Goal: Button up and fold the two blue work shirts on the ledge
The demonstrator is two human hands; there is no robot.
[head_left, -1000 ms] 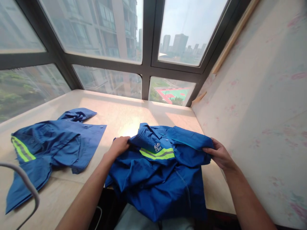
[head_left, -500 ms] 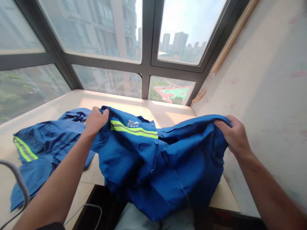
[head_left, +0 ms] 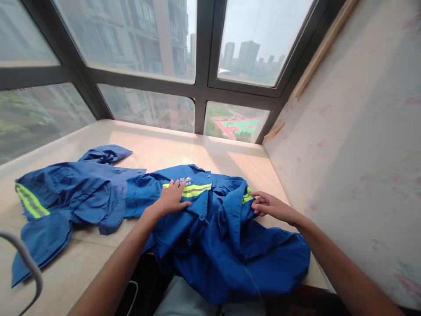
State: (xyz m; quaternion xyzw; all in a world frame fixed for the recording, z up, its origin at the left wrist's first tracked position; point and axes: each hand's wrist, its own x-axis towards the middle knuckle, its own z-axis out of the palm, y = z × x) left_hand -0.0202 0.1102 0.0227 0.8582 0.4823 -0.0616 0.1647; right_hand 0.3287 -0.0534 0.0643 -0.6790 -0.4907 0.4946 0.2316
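Note:
A blue work jacket [head_left: 184,224] with a yellow-green reflective stripe and white chest print lies rumpled on the ledge, its lower part hanging over the front edge. My left hand [head_left: 173,197] rests on its chest by the stripe, fingers spread and palm down. At the jacket's right side, my right hand [head_left: 265,205] has bent fingers closed at the cloth beside another piece of stripe; the fingertips are partly hidden. One front panel is folded back in the middle, showing buttons along the placket.
A second blue garment [head_left: 88,184] with a reflective stripe lies at the left, touching the jacket's sleeve. A grey curved tube [head_left: 28,259] stands at the lower left. Windows [head_left: 148,105] line the back of the wooden ledge [head_left: 158,145]; a papered wall [head_left: 355,175] bounds the right.
The jacket, held up by both hands at its shoulders before, is now down on the ledge. My left hand let go and moved right onto the chest; my right hand moved left and down.

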